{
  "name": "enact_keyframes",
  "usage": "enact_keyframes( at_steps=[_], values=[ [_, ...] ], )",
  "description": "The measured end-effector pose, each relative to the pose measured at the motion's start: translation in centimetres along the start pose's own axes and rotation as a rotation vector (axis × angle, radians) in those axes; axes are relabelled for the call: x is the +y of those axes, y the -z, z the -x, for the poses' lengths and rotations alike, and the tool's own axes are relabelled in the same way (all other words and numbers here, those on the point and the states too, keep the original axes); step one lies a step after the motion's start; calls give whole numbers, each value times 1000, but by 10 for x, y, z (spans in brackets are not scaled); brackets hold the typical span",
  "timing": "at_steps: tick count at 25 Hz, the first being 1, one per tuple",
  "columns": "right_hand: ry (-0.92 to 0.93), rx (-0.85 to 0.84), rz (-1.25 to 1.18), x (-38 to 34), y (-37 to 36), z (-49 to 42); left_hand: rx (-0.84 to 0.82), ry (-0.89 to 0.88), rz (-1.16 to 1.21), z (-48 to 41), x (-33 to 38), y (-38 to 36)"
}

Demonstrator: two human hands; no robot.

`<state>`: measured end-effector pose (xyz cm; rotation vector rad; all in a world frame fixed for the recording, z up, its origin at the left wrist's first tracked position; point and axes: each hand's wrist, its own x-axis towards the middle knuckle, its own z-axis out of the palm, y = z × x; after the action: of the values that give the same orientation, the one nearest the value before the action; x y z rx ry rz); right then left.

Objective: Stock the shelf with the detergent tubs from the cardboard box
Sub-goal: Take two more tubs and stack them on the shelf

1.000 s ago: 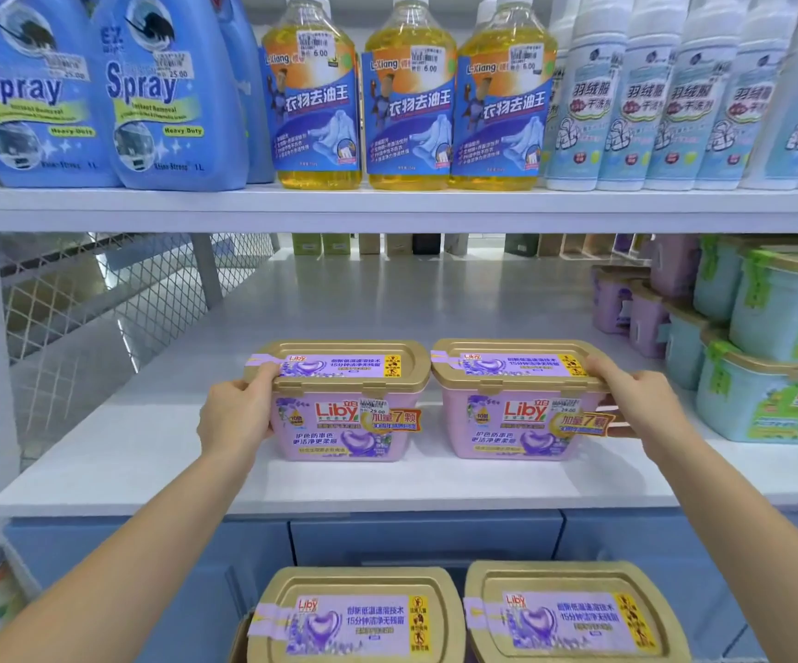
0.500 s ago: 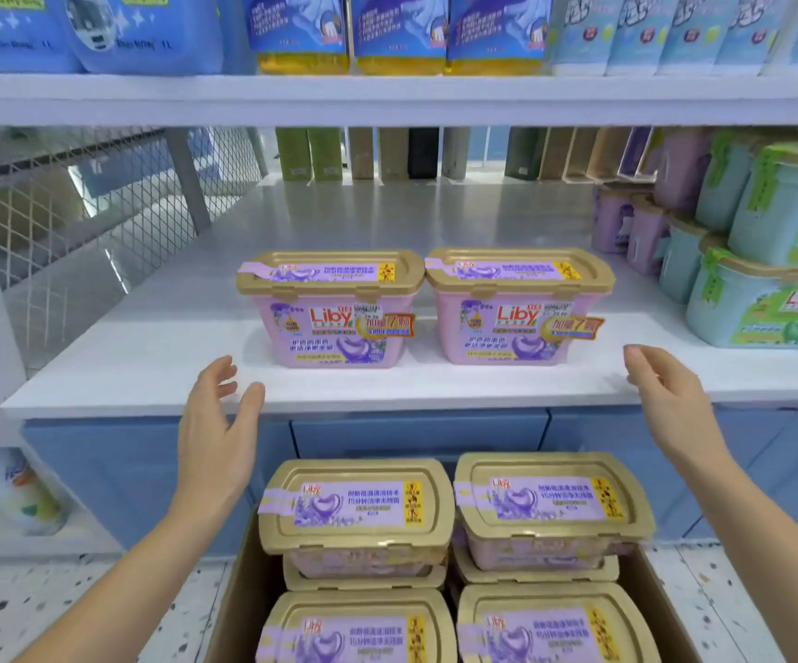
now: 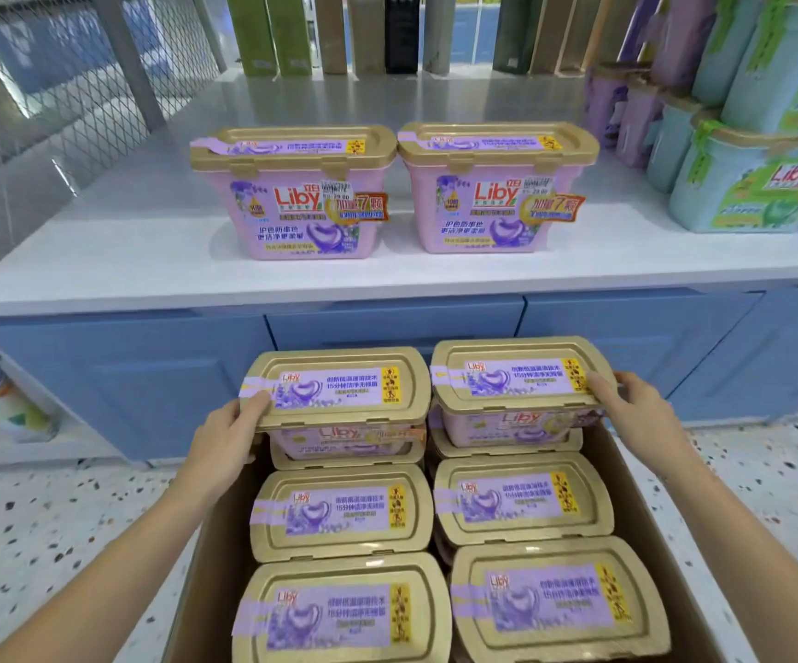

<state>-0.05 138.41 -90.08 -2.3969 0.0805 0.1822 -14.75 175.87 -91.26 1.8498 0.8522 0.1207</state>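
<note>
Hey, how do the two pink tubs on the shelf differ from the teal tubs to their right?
The pink tubs have pink bodies and purple labels; the teal tubs have pale blue-green bodies and green labels. The pink tubs stand singly, side by side; the teal tubs are stacked. Both kinds have gold lids and the Liby name.

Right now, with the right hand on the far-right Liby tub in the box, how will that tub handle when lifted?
Likely stiff: the Liby tub has moulded walls and a clipped gold lid, so the right hand shouldn't dent it. Squat and flat-bottomed like the shelved tubs, it probably won't roll or tip.
</note>
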Motion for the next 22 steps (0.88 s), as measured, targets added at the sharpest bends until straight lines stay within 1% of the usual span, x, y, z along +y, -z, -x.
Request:
enact_keyframes(
  at_steps=[2, 5, 9, 12, 15, 18, 22],
  values=[
    [-83, -10, -193, -1, -6, 0, -14, 57, 92, 2, 2, -6],
    [-154, -27, -308, -5, -10, 2, -22, 55, 120, 5, 5, -12],
    [-150, 18, -280, -5, -14, -1, -10, 65, 180, 5, 6, -12],
    [-170, 58, -195, -11, -13, -3, 48, 61, 207, 6, 10, -15],
    [-171, 130, -118, -15, -13, -2, 92, 55, 288, 13, 13, -18],
    [-157, 167, -106, -18, -12, -1, 167, 79, 351, 18, 16, -15],
    [-146, 234, -130, -30, 7, 3, 202, 63, 402, 20, 31, 2]
  ],
)
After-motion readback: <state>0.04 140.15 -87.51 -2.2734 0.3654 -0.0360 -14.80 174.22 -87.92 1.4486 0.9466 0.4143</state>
